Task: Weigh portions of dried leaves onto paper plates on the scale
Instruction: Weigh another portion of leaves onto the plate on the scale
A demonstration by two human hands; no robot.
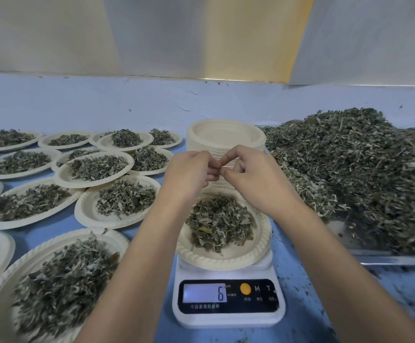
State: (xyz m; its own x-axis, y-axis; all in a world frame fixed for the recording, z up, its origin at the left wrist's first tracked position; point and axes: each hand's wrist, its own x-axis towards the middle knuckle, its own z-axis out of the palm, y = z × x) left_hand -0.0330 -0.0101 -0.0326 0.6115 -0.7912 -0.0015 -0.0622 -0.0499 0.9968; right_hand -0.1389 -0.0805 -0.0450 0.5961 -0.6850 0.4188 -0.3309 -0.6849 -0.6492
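A white digital scale [228, 315] stands on the blue table, and its display reads 6. On it sits a paper plate [226, 261] with a small mound of dried leaves [218, 221]. My left hand [189, 172] and my right hand [248, 174] hover together above the far side of that plate. Both have curled fingers, and their fingertips meet in the middle. Nothing shows between the fingers. Behind the hands rises a stack of empty paper plates [226, 134].
A big heap of loose dried leaves [365, 174] lies on a metal tray [394, 259] to the right. Several filled plates [97, 167] cover the table on the left, some overlapping. Leaf crumbs dot the table by the scale.
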